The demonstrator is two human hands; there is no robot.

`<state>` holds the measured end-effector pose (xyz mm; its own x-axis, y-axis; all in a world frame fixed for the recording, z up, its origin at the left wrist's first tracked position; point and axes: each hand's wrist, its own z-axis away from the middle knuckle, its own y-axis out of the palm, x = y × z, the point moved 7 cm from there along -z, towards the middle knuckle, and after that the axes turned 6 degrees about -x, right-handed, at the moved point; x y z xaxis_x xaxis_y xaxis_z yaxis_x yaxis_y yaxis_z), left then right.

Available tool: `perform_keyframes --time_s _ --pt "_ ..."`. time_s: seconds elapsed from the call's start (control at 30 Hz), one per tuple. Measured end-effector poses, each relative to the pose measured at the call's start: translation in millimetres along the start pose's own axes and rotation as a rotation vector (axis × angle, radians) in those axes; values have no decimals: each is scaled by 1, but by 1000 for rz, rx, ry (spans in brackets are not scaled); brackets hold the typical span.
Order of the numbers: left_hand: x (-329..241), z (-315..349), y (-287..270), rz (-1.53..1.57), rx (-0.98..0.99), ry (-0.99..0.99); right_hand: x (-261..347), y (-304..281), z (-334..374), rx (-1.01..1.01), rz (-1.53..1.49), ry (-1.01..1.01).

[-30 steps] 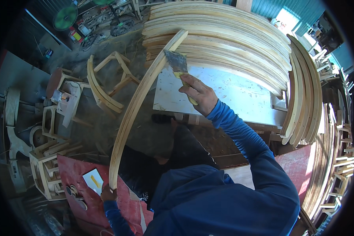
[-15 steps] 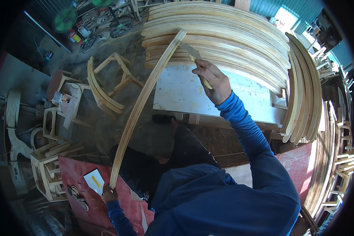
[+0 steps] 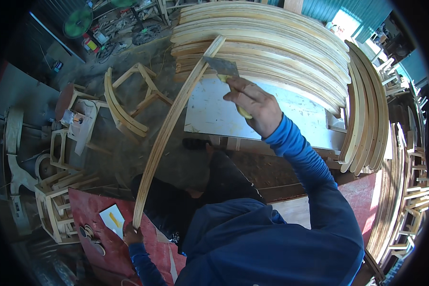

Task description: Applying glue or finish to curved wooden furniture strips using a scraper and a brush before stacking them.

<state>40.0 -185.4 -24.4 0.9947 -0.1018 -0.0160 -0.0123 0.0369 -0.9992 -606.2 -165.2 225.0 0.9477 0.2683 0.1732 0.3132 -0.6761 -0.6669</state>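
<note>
A long, slightly curved wooden strip [image 3: 169, 125] slants from the lower left up to the stacked wood. At its lower end my left hand [image 3: 131, 234] is closed around it. My right hand [image 3: 256, 104] grips a putty knife [image 3: 222, 66] by its yellowish handle. The wide metal blade lies against the strip's edge, a little below the upper end. Next to my left hand, a white card [image 3: 112, 219] with a yellow smear of paste rests on a red board [image 3: 91, 202].
Curved wooden pieces [image 3: 267, 45] are stacked on a pale-topped table [image 3: 219, 112], with more arcs [image 3: 367, 114] at its right end. Wooden frames [image 3: 145, 88] stand on the floor to the left. Small round tins [image 3: 93, 238] sit on the red board. A green fan [image 3: 77, 23] stands far left.
My right hand has drawn the putty knife a little down and left along the strip, and the blade now lies flatter. The left hand keeps its hold.
</note>
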Motion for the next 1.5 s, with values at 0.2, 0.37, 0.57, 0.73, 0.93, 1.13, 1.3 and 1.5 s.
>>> perform_keyframes --time_s 0.2,0.37,0.57,0.73,0.93,1.13,1.3,1.5 --pt "-2 4 0 -27 -80 70 -13 31 -2 139 50 -1" --pt "4 5 4 -20 -34 38 19 11 -1 175 -96 -32" --pt "9 4 9 -21 -24 17 -19 -2 -18 40 -149 21" --pt "1 4 -1 -37 -99 41 -11 17 -8 203 -77 45" --pt "15 5 10 -28 -68 26 -24 -21 -30 87 -337 89" --pt "6 9 5 -53 -100 26 -32 18 -27 121 -158 5" --pt "-1 5 -2 -35 -27 -34 0 -27 -30 121 -482 60" --pt "1 7 -1 -8 -12 -49 -45 -3 -36 33 -230 109"
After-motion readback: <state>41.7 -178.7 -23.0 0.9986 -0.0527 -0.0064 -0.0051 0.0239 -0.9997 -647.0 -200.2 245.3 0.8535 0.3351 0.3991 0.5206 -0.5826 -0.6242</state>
